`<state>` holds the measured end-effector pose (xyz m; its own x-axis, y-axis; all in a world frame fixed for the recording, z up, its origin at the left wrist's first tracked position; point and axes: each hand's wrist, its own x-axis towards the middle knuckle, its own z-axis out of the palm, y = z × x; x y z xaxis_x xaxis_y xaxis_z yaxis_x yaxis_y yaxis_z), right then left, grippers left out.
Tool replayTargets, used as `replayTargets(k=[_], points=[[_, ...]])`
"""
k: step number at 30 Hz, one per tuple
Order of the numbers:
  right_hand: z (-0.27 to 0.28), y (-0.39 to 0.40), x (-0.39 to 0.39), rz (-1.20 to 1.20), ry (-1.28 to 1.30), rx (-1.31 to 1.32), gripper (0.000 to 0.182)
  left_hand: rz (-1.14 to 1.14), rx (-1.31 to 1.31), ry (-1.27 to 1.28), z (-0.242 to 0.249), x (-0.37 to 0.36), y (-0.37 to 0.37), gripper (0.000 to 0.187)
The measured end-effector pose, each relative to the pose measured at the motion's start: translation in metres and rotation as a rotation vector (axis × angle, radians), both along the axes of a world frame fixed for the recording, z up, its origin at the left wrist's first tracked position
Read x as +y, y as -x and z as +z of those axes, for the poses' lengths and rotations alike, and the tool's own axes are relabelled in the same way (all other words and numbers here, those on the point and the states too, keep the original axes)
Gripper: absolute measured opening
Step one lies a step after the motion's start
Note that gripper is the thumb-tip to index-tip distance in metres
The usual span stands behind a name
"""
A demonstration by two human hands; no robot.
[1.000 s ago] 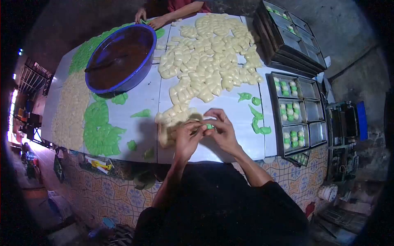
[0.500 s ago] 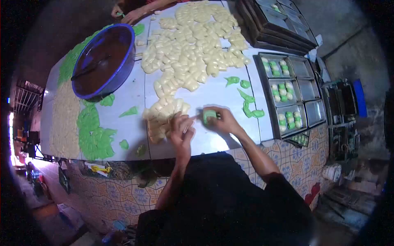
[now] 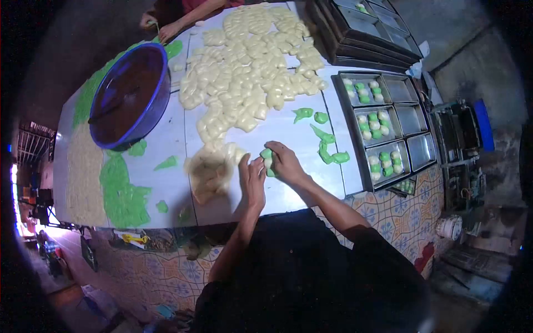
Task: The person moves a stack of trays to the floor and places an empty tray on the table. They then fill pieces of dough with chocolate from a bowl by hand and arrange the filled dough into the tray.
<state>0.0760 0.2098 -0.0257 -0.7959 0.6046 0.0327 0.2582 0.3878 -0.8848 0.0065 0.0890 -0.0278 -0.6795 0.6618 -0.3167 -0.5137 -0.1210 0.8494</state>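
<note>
A short row of green and white dough pieces (image 3: pixel 268 160) sits between my hands just above the tabletop. My right hand (image 3: pixel 286 165) curls round its right side, fingers closed on it. From the left, my left hand (image 3: pixel 254 180) presses its fingertips against the same pieces. Just left of my left hand lies a brownish patch (image 3: pixel 210 176) on the white table. Cream dough pieces (image 3: pixel 233 111) spread away from its upper edge toward the far side. Several green dough pieces (image 3: pixel 327 147) lie to the right of my hands.
A blue basin (image 3: pixel 166 94) with brown contents and a stick stands at left. Green dough (image 3: pixel 125 191) lies below it. Metal trays (image 3: pixel 363 108) at right hold green and white dough rows; more trays (image 3: pixel 366 33) are stacked behind. Another person's hands (image 3: pixel 169 30) work at the far edge.
My hands have come together round the dough pieces, whose green and white row now shows. Fewer cream pieces lie by the brownish patch. The whole view has shifted slightly.
</note>
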Motion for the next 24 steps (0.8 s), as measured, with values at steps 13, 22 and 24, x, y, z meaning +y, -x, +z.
replayTargets(k=[13, 22, 24], points=[[-0.023, -0.044, 0.064, -0.144, 1.353, 0.737, 0.038, -0.082, 0.056, -0.310, 0.096, 0.061, -0.072, 0.049], [0.076, -0.246, 0.340, -0.390, 0.315, 0.210, 0.052, -0.248, 0.810, 0.330, 0.043, 0.093, -0.049, 0.027], [0.053, -0.263, 0.416, -0.363, 0.009, 0.087, 0.061, -0.227, 0.817, 0.378, 0.002, 0.083, -0.039, 0.026]])
